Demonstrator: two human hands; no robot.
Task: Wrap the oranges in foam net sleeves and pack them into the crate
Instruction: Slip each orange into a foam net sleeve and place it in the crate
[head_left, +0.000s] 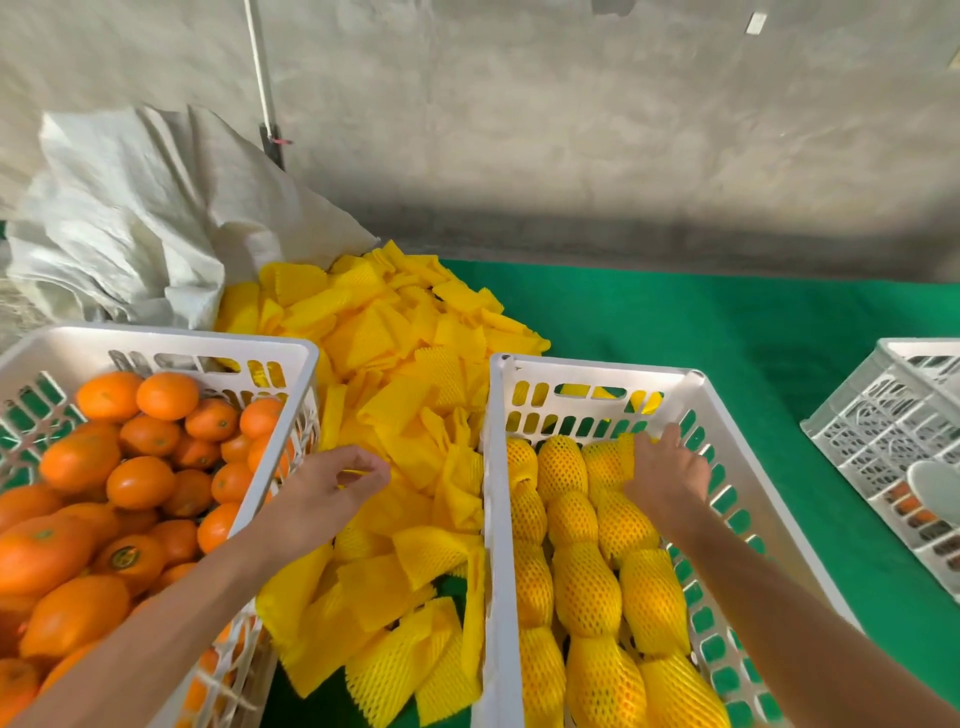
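A green cloth covered the table. On the left stood a white crate heaped with bare oranges. On the right stood a second crate holding wrapped oranges in three rows of yellow net, running from the near end up toward the far wall. Between the two crates lay a loose pile of flat yellow sleeves, spilling from a white sack at the far left.

The left hand hovered over the pile, just right of the left crate's rim, fingers loosely curled with thumb and forefinger close together; whether it pinched a sleeve could not be told. The right hand reached into the far end of the right crate, fingers curled over the last wrapped orange in the right row, near the far wall.

A third crate sat at the far right edge, well apart from the others.
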